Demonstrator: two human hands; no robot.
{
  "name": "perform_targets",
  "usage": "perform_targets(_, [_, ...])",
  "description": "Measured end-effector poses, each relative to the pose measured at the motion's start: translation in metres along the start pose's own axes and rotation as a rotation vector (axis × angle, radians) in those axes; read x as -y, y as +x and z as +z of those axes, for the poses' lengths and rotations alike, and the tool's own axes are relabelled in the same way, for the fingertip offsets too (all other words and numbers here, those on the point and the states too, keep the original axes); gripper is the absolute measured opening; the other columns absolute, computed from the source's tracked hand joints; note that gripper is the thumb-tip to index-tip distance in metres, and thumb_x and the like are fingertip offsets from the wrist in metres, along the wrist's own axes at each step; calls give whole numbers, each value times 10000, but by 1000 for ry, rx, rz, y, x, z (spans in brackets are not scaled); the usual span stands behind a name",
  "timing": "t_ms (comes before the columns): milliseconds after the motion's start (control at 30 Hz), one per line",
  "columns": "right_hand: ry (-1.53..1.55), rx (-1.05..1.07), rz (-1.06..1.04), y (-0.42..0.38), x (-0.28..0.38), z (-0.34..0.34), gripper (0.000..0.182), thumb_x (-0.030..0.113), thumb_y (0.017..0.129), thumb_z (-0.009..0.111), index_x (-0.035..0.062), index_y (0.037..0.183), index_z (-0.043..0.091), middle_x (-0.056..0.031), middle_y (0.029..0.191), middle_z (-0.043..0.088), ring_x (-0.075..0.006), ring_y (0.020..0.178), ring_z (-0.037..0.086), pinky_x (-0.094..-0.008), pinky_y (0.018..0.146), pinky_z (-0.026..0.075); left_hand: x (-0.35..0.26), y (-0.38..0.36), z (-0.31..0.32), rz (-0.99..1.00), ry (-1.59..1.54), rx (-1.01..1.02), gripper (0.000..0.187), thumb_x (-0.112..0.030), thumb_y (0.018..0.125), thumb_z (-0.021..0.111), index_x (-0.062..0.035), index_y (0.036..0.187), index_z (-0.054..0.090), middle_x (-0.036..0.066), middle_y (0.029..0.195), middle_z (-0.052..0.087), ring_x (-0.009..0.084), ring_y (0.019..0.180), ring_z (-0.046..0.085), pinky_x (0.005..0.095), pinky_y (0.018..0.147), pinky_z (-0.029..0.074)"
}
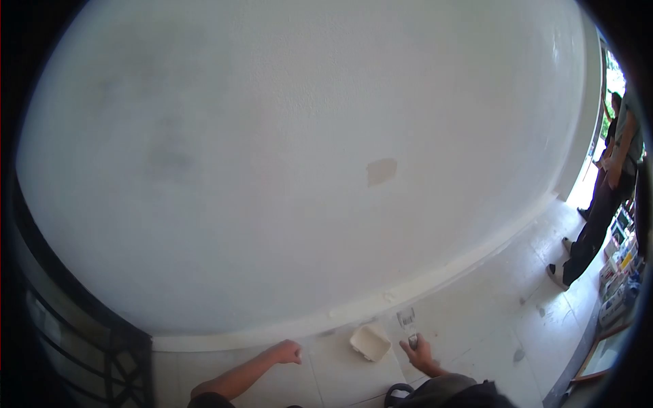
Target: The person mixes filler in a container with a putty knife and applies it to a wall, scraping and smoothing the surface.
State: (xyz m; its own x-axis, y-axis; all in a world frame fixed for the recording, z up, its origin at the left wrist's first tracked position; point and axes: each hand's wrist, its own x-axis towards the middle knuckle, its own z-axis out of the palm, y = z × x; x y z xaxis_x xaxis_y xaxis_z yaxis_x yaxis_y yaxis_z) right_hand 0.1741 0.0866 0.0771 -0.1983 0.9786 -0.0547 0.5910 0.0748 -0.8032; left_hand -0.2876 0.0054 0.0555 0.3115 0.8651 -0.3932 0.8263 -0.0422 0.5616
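"What's in your right hand [420,352]?"

"A scraper [413,341], as far as I can tell (it's small and rather blurred from up here). My thumb and fingers are pinched on its dark grip, and what looks like the blade [406,317] points towards the foot of the wall [306,170]."

"And your left hand [289,351]?"

"Out in front of me, low by the skirting [299,332], with the fingers curled in and pressed together. I can't tell whether there's anything inside them."

"Where's the tray [371,342]?"

"Between my two hands, nearer the right one and apart from both. It's pale, and it looks to be sitting on the floor [469,340] close to the skirting."

"What's on the wall?"

"One beige patch [381,172], right of the middle, and some grey smudges [173,156] over to the left."

"Anything round you?"

"A dark grille [102,360] at the left edge. Well off to the right, a person [588,245] in dark trousers stands on the tiles, with another person [613,126] partly hidden behind. My own shoe [397,394] peeks in at the bottom."
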Motion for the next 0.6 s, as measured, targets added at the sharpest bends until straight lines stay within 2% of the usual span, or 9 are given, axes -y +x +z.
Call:
perform_targets(33, [16,-131,-12,-4,3,1,464,380,854,730,-33,913,528,-202,649,591,-352,566,615,-455,559,478,-4,-1,-1,-3,33,18,389,-393,736,808,-39,822,669,144,800,667,302,760,637,416,700,500])
perform_targets(67, [161,-155,135,-15,6,4,380,283,843,754,-2,907,510,-55,611,538,-159,433,547,-330,416,463,-6,-1,-3,-10,66,41,377,-386,746,819,-38,777,677,125,739,668,264,712,641,383,680,500])
perform_targets(100, [155,-155,141,-18,7,8,380,283,843,754,-2,907,510,-55,611,538,-159,433,547,-330,416,463,-5,-1,-4,-6,61,47,377,-386,746,819,-38,777,677,125,739,668,264,712,641,383,680,500])
perform_targets(167, [417,-251,319,-32,-1,21,376,272,841,757,8,938,508,-53,632,541,-151,419,537,-316,384,441,1,-7,-5,-88,26,67,378,-385,696,820,-43,784,685,150,792,677,327,770,644,429,702,504])
perform_targets(200, [404,-230,324,-33,-2,23,372,263,843,753,16,950,497,-55,650,543,-144,411,530,-309,365,429,5,-9,-6,-85,40,56,370,-377,681,831,-47,786,702,145,778,689,321,745,651,423,702,511])
perform_targets(333, [289,-168,199,-14,-14,26,328,228,854,731,21,923,486,-55,645,542,-144,414,528,-308,372,429,1,-23,-27,-201,-8,66,323,-315,679,841,-32,761,708,138,758,696,300,726,663,401,694,525])
perform_targets(500, [337,-215,172,2,12,16,293,201,869,709,27,909,476,-51,646,526,-137,421,526,-301,369,414,-4,-34,-35,-286,-83,24,266,-245,703,829,-14,754,705,129,709,689,275,668,663,373,669,531])
perform_targets(567, [368,-220,183,5,23,13,283,194,874,702,31,905,472,-47,648,518,-134,422,522,-299,367,409,-1,-34,-30,-228,31,1,262,-229,747,825,7,784,720,101,673,694,162,601,675,298,601,536])
perform_targets(600, [405,-214,175,6,30,12,279,192,876,700,34,907,472,-43,651,512,-132,418,516,-296,365,405,-6,-35,-32,-300,-23,28,227,-212,775,794,7,799,736,103,676,700,160,604,676,298,608,538])
